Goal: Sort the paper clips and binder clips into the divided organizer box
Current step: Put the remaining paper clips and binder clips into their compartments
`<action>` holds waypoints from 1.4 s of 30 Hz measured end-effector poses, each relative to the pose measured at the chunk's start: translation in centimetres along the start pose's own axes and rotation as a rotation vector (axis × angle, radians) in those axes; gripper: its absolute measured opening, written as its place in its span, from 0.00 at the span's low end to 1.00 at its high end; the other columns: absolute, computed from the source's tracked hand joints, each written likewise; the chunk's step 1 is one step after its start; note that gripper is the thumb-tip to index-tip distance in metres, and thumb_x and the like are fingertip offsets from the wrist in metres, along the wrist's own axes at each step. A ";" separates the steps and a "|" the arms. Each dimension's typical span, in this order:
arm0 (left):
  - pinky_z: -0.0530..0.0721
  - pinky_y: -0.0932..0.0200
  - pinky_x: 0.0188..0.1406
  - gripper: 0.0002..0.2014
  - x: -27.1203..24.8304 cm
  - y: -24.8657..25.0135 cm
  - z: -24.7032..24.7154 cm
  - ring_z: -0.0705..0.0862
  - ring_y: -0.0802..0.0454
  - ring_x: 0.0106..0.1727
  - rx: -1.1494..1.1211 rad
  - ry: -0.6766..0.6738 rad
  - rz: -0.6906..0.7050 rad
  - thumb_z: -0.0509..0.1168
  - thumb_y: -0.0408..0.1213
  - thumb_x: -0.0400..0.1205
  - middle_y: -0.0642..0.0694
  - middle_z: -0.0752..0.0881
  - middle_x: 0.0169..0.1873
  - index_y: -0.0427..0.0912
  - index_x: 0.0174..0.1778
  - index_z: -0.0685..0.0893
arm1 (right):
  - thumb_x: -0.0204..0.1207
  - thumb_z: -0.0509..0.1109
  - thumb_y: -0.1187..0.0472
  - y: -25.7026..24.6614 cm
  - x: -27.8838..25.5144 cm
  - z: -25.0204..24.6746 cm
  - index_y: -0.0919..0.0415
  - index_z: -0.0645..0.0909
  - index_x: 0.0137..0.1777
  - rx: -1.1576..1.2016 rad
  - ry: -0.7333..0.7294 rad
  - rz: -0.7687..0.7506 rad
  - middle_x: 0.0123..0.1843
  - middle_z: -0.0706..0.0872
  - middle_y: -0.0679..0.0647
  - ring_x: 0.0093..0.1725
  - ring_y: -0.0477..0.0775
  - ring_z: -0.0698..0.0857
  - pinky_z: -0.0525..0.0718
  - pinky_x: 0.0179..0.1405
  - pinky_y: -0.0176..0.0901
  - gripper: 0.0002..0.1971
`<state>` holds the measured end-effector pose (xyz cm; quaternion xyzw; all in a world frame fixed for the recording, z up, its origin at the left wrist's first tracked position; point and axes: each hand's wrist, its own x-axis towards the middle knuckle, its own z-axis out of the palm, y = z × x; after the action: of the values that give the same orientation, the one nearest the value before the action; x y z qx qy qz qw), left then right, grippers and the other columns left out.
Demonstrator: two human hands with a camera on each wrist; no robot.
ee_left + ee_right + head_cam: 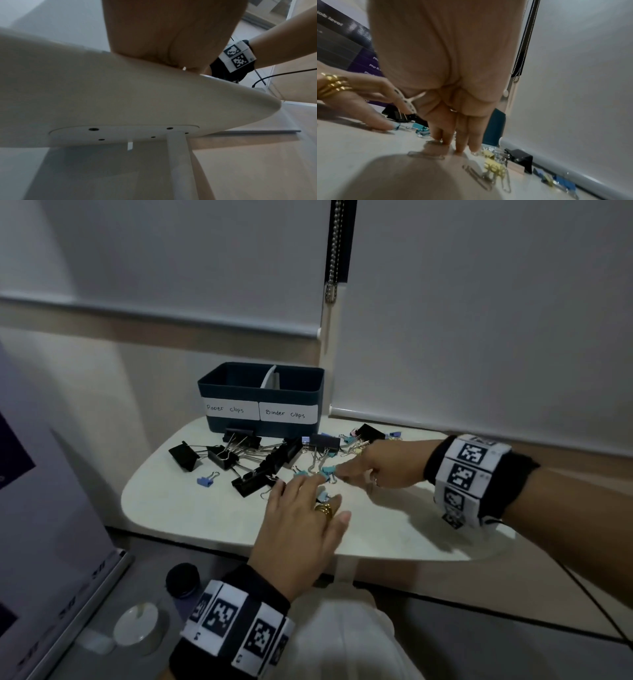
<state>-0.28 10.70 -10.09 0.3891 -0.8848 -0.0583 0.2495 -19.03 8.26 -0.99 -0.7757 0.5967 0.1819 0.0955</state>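
The dark blue organizer box (260, 398) stands at the table's back, labelled "Paper clips" on the left and "Binder clips" on the right. Black binder clips (250, 460) lie heaped in front of it, with small teal clips (327, 471) to their right. My left hand (301, 508) reaches over the table with straight fingers, and one fingertip touches a small light-blue clip (396, 126). My right hand (373, 465) comes in from the right. Its straight fingertips (458, 150) press down among silver paper clips (426, 155), beside a yellow binder clip (493, 166).
A lone blue binder clip (207, 478) lies left of the pile. More small clips (394, 435) sit by the window blind (479, 320) at the back right. The white table's (394, 529) front edge is near my left wrist. A banner (41, 508) stands at the left.
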 end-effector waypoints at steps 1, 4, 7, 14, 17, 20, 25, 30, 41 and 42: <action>0.67 0.41 0.73 0.30 0.0 -0.2 -0.1 0.67 0.51 0.73 0.015 -0.009 -0.015 0.38 0.57 0.81 0.49 0.73 0.68 0.52 0.62 0.82 | 0.75 0.61 0.71 0.3 -0.1 0.2 0.53 0.72 0.74 -0.006 -0.002 -0.003 0.69 0.82 0.53 0.67 0.55 0.80 0.79 0.68 0.51 0.27; 0.68 0.45 0.73 0.31 -0.5 -1.1 -0.1 0.64 0.51 0.72 -0.040 0.003 -0.048 0.39 0.59 0.81 0.47 0.73 0.69 0.52 0.64 0.83 | 0.73 0.56 0.74 1.2 -1.3 0.4 0.51 0.73 0.73 0.005 -0.038 0.007 0.73 0.78 0.49 0.71 0.52 0.77 0.75 0.72 0.47 0.30; 0.69 0.49 0.73 0.29 -0.8 -1.3 0.0 0.63 0.50 0.72 -0.077 -0.005 -0.048 0.42 0.60 0.80 0.48 0.70 0.71 0.56 0.64 0.82 | 0.73 0.58 0.75 1.5 -2.0 0.4 0.53 0.79 0.68 0.107 0.039 -0.017 0.71 0.80 0.45 0.70 0.43 0.77 0.74 0.68 0.32 0.27; 0.67 0.66 0.62 0.21 -0.6 -0.6 -0.2 0.62 0.61 0.63 -0.284 0.218 -0.193 0.71 0.44 0.75 0.48 0.71 0.66 0.41 0.64 0.83 | 0.75 0.65 0.68 0.5 -1.6 0.7 0.56 0.86 0.57 0.165 0.290 -0.026 0.53 0.89 0.50 0.44 0.41 0.79 0.73 0.43 0.25 0.14; 0.74 0.59 0.59 0.15 0.0 0.1 -0.6 0.70 0.54 0.61 -0.230 0.209 -0.264 0.73 0.46 0.72 0.49 0.77 0.57 0.41 0.49 0.89 | 0.75 0.67 0.64 0.3 -1.4 0.9 0.54 0.84 0.61 0.088 0.274 0.004 0.54 0.88 0.50 0.44 0.42 0.77 0.72 0.45 0.32 0.15; 0.78 0.50 0.59 0.12 1.0 1.3 -0.9 0.77 0.50 0.59 -0.153 0.147 -0.301 0.71 0.48 0.73 0.49 0.80 0.53 0.45 0.45 0.89 | 0.74 0.67 0.67 0.0 -1.1 0.9 0.56 0.85 0.60 0.073 0.219 0.013 0.58 0.88 0.50 0.49 0.44 0.80 0.75 0.49 0.34 0.16; 0.73 0.56 0.55 0.11 1.9 2.7 -1.0 0.80 0.52 0.57 0.053 0.003 -0.362 0.61 0.50 0.81 0.53 0.85 0.51 0.51 0.48 0.86 | 0.70 0.61 0.72 -0.1 -1.1 1.8 0.56 0.83 0.34 -0.082 0.200 -0.049 0.38 0.88 0.52 0.38 0.51 0.82 0.78 0.42 0.39 0.13; 0.71 0.57 0.55 0.12 2.0 2.8 -0.8 0.76 0.51 0.60 0.071 -0.025 -0.377 0.57 0.51 0.83 0.52 0.82 0.54 0.51 0.50 0.83 | 0.69 0.71 0.70 1.2 -3.3 1.4 0.54 0.90 0.48 0.104 0.252 0.006 0.47 0.92 0.46 0.44 0.40 0.86 0.75 0.39 0.19 0.13; 0.70 0.79 0.36 0.09 3.1 5.3 -2.0 0.82 0.63 0.42 -0.190 0.060 -0.139 0.74 0.33 0.72 0.50 0.90 0.39 0.44 0.47 0.88 | 0.74 0.71 0.66 3.6 -3.3 1.7 0.60 0.87 0.54 0.232 0.316 0.244 0.52 0.89 0.51 0.45 0.45 0.79 0.69 0.29 0.19 0.10; 0.73 0.81 0.37 0.12 4.0 5.8 -1.8 0.81 0.66 0.42 -0.225 -0.015 -0.136 0.71 0.35 0.76 0.49 0.91 0.43 0.43 0.55 0.86 | 0.74 0.70 0.66 3.5 -2.9 1.7 0.60 0.87 0.54 0.215 0.304 0.242 0.52 0.90 0.51 0.45 0.45 0.80 0.69 0.29 0.20 0.10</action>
<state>-5.45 12.00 -5.23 0.4171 -0.8462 -0.1769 0.2805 -23.38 10.55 -1.19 -0.7022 0.7091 0.0084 0.0639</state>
